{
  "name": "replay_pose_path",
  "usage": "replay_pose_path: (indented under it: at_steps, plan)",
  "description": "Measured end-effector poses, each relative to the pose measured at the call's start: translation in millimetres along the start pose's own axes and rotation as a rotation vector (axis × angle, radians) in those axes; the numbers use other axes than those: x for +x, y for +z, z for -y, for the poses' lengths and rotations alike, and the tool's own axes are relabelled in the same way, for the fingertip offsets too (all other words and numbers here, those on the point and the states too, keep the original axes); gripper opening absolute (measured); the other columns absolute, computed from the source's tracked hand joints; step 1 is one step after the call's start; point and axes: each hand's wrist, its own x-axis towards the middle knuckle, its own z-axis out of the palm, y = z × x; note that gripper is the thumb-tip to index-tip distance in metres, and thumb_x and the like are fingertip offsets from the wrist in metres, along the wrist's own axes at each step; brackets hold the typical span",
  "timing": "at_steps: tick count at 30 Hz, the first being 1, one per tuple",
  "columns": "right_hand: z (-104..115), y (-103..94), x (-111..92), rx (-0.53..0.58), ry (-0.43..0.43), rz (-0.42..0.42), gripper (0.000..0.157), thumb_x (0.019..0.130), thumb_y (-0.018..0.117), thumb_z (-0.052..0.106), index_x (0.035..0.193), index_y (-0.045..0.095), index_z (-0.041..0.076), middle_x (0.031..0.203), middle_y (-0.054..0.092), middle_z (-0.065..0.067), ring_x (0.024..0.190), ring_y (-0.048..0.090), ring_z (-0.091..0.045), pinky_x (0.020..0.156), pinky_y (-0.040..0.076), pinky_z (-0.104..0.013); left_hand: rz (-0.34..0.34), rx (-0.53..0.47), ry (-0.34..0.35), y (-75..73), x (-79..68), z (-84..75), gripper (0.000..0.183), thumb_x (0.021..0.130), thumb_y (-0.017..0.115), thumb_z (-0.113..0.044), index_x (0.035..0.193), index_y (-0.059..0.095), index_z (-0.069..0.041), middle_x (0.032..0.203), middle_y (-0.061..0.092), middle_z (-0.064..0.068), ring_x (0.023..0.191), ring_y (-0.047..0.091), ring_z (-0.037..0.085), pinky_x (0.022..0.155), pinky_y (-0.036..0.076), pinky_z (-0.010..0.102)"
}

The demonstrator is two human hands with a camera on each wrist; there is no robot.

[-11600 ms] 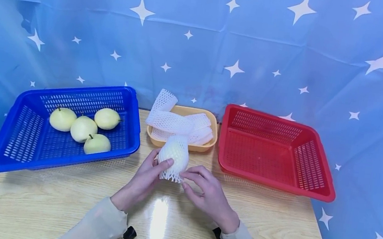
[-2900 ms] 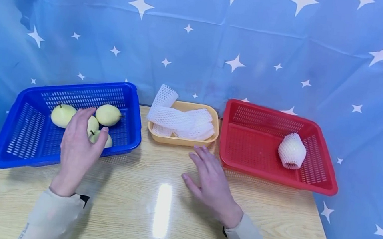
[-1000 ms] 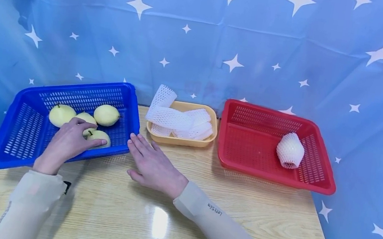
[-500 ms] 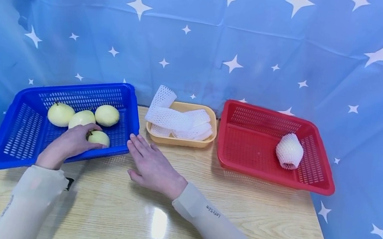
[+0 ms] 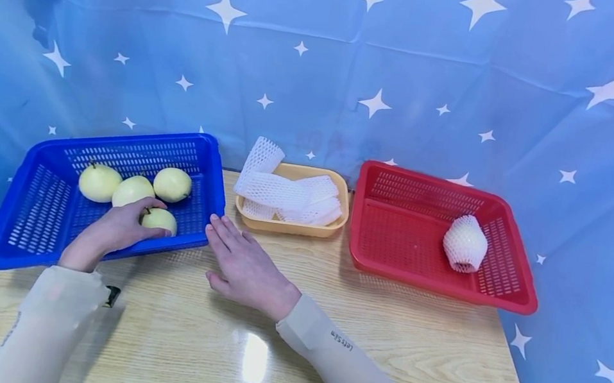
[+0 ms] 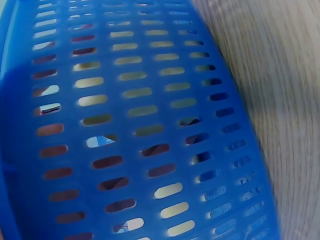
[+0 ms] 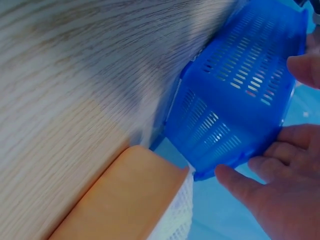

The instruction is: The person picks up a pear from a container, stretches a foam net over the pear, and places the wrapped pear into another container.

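Note:
In the head view my left hand point(image 5: 112, 232) reaches into the blue basket point(image 5: 47, 151) and grips the pear point(image 5: 161, 220) nearest its front wall, thumb on the near side. Three more pale yellow pears lie behind and to the left, among them a middle pear point(image 5: 132, 190). My right hand point(image 5: 250, 271) has its fingers straight, the tips at the basket's front right corner; the right wrist view shows its fingers point(image 7: 237, 185) along the rim. From the left wrist, the slotted basket wall point(image 6: 112, 162) hides most of the hand and fruit.
A small yellow tray point(image 5: 304, 230) holding white foam net sleeves point(image 5: 278, 190) stands between the baskets. At right, a red basket point(image 5: 393, 242) holds one net-wrapped pear point(image 5: 464, 243). A starry blue curtain point(image 5: 322, 77) backs the wooden table point(image 5: 182, 343).
The net-wrapped pear, earlier between both hands, now lies in the red basket. My left hand has gone into the blue basket and gripped a pear; my right hand has moved left to its corner.

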Motion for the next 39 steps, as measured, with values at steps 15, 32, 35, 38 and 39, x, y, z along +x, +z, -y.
replay_pose_path:
  at_steps: [15,32,35,38,39]
  plan:
    - [-5,0.6,-1,0.037,0.0,-0.024,0.075,0.105,0.057,0.042,0.162,0.028,0.002,0.171,0.016,-0.014,0.158,0.013,-0.028,0.124,0.024,-0.045,-0.303,0.022,0.047,3.8,-9.9,-3.3,0.074,0.094,0.071,-0.05,0.152,0.048,-0.01,0.14,0.05,0.033,0.116,0.053,0.05,0.079,0.046,0.065]
    - [-45,-39.6,-57,0.333,0.151,-0.283,0.07,0.102,0.064,0.035,0.158,0.038,0.003,0.167,0.031,-0.012,0.156,0.024,-0.026,0.123,0.028,-0.048,-0.559,-0.144,0.185,1.8,-29.8,-56.5,0.077,0.086,0.079,-0.024,0.147,0.042,0.004,0.138,0.053,0.028,0.116,0.052,0.044,0.088,0.045,0.062]
    - [-53,-46.2,-71,0.368,0.197,-0.322,0.073,0.1,0.068,0.037,0.159,0.038,0.005,0.168,0.03,-0.007,0.156,0.024,-0.022,0.123,0.028,-0.046,-0.557,-0.151,0.222,7.3,-33.0,-69.5,0.075,0.084,0.081,-0.023,0.144,0.045,0.004,0.134,0.056,0.027,0.114,0.054,0.043,0.089,0.045,0.06]
    - [-60,-48.7,-82,0.375,0.22,-0.364,0.074,0.1,0.07,0.038,0.159,0.039,0.006,0.168,0.032,-0.005,0.155,0.026,-0.022,0.122,0.029,-0.047,-0.558,-0.129,0.268,16.3,-34.6,-81.4,0.072,0.083,0.082,-0.023,0.141,0.05,0.003,0.13,0.059,0.025,0.112,0.055,0.043,0.088,0.046,0.06]
    - [-62,-49.4,-85,0.375,0.225,-0.375,0.074,0.1,0.069,0.039,0.159,0.039,0.007,0.167,0.032,-0.005,0.155,0.027,-0.023,0.122,0.03,-0.048,-0.557,-0.124,0.285,19.9,-34.7,-85.1,0.071,0.082,0.082,-0.022,0.141,0.05,0.002,0.13,0.059,0.025,0.112,0.055,0.043,0.089,0.045,0.06]
